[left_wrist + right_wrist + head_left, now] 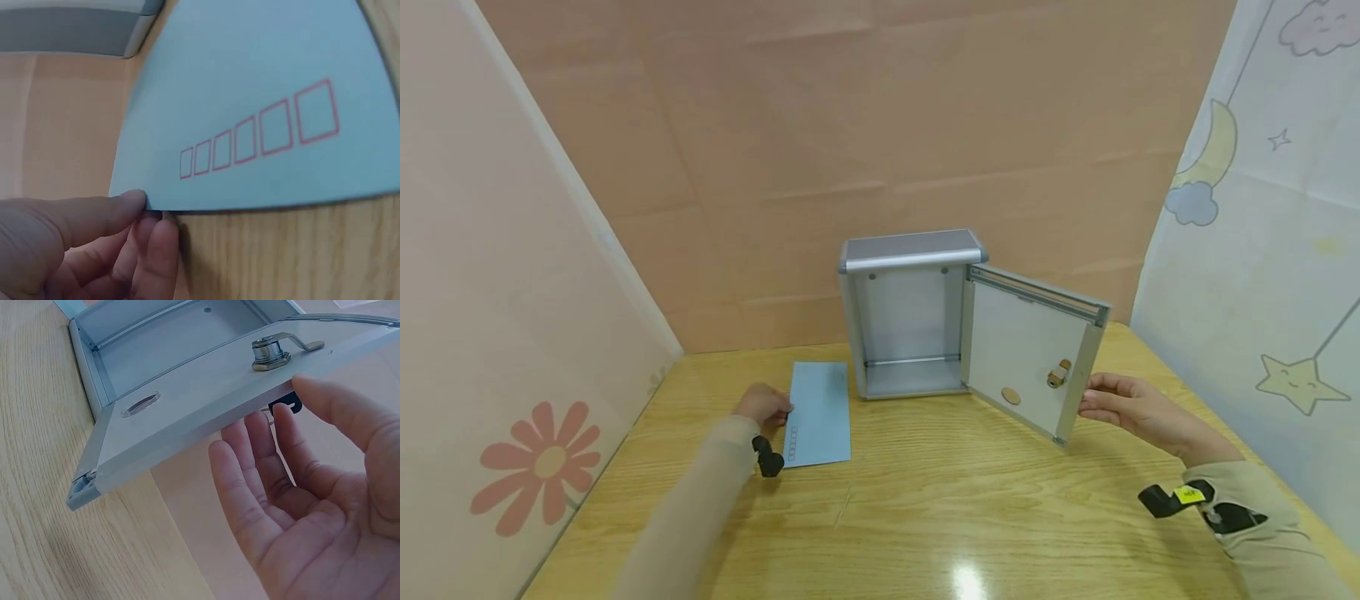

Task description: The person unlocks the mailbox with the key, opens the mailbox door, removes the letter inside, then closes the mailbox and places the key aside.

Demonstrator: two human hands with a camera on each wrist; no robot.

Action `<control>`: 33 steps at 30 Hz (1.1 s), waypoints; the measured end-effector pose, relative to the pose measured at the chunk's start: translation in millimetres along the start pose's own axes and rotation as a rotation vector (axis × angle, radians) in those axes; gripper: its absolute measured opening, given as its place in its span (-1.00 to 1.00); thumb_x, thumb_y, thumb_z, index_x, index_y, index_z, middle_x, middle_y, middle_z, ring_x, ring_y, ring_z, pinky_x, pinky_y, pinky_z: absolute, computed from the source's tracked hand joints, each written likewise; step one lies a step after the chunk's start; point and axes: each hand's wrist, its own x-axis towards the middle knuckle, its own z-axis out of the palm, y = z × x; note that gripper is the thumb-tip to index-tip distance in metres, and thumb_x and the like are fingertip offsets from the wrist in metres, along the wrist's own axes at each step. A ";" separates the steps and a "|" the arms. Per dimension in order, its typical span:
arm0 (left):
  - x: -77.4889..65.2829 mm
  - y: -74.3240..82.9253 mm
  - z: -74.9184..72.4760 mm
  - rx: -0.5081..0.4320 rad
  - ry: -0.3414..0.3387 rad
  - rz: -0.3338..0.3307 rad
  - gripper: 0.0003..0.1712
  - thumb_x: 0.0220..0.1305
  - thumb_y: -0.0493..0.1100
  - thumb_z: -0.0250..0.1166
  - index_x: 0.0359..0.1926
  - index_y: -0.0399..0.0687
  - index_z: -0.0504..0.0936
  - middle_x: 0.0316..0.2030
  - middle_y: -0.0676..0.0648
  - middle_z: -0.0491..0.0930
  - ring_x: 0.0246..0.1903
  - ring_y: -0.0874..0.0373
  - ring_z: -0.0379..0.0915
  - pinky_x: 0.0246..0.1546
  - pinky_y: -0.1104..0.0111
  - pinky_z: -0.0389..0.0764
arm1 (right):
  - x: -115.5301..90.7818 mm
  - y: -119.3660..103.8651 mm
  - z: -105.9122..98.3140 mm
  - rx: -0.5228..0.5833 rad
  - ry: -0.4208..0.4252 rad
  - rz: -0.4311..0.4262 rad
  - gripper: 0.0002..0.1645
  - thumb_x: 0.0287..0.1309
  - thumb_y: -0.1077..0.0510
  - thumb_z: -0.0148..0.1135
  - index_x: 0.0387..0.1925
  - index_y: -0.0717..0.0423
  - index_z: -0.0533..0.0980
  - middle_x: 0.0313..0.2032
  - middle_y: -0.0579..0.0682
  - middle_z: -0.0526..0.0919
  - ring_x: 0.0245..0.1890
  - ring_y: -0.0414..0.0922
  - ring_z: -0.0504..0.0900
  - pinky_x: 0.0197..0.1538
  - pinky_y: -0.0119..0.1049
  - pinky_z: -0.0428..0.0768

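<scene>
A light blue envelope (817, 412) with a row of small red boxes lies on the table, left of a grey metal mailbox (913, 252). My left hand (763, 405) pinches the envelope's left edge, and in the left wrist view the thumb presses on a corner near the red boxes (317, 112). The mailbox door (1022, 350) is swung out to the right. My right hand (1131, 410) holds the door's free edge, thumb on the rim and fingers curled behind. A black-headed key (286, 403) shows by those fingers, and a metal cam lock (270, 353) sits inside the door.
The wooden table (917, 500) meets a peach backdrop (760, 167) behind the mailbox. A wall sheet with a flower (550, 462) stands at the left, another with a moon and star (1303, 383) at the right. The mailbox interior (912, 321) faces me.
</scene>
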 end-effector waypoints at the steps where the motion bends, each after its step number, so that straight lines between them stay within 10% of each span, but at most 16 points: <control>1: 0.2 -0.2 0.9 0.022 0.012 0.012 -0.82 0.14 -0.44 0.27 -0.21 -0.47 0.62 -0.54 -0.05 0.54 -0.59 0.23 0.44 -0.55 0.50 0.57 | -0.1 -0.3 0.1 0.006 -0.003 0.000 -0.65 0.46 0.41 -0.28 0.10 0.15 0.37 0.01 -0.06 0.54 0.07 -0.20 0.60 0.14 -0.39 0.56; 8: -4.8 3.1 7.3 0.337 0.130 0.073 -0.87 0.03 -0.37 0.35 -0.59 -0.27 0.62 -0.67 -0.07 0.57 -0.63 0.15 0.42 -0.60 0.40 0.44 | 0.5 -0.2 0.5 0.028 -0.013 0.002 -0.64 0.47 0.40 -0.28 0.10 0.13 0.38 0.02 -0.06 0.54 0.08 -0.21 0.60 0.14 -0.39 0.56; 17: -20.9 32.1 30.6 0.877 0.329 0.396 -0.92 0.23 -0.28 0.24 -0.38 -0.18 0.62 -0.56 -0.09 0.58 -0.65 0.15 0.40 -0.73 0.30 0.47 | 0.4 1.6 -0.5 0.026 -0.025 -0.014 -0.61 0.47 0.41 -0.30 0.11 0.13 0.38 0.03 -0.07 0.55 0.08 -0.20 0.59 0.15 -0.39 0.56; 21: -23.7 57.5 47.0 0.536 0.222 0.532 -0.79 0.31 -0.17 0.26 -0.11 -0.19 0.61 -0.29 -0.14 0.62 -0.40 0.08 0.54 -0.47 0.27 0.60 | 0.0 2.6 -2.0 0.032 -0.026 -0.025 -0.59 0.46 0.42 -0.31 0.13 0.13 0.39 0.05 -0.07 0.55 0.09 -0.20 0.59 0.15 -0.39 0.55; 26: -21.2 70.7 62.6 -0.022 -0.010 0.461 -0.66 0.34 -0.19 0.24 0.07 -0.23 0.49 -0.05 -0.20 0.52 -0.02 -0.07 0.50 0.02 0.08 0.56 | 0.8 4.0 -2.2 0.028 -0.030 -0.019 -0.56 0.46 0.43 -0.31 0.16 0.09 0.39 0.08 -0.08 0.55 0.10 -0.20 0.58 0.16 -0.37 0.54; 33: -15.5 71.7 72.8 -0.185 -0.060 0.400 -0.70 0.34 -0.24 0.23 0.04 -0.28 0.49 -0.05 -0.22 0.53 0.00 -0.13 0.49 0.13 -0.01 0.50 | 1.1 4.1 -2.0 0.041 -0.041 -0.024 -0.56 0.46 0.43 -0.31 0.17 0.11 0.38 0.09 -0.07 0.55 0.11 -0.19 0.58 0.17 -0.37 0.54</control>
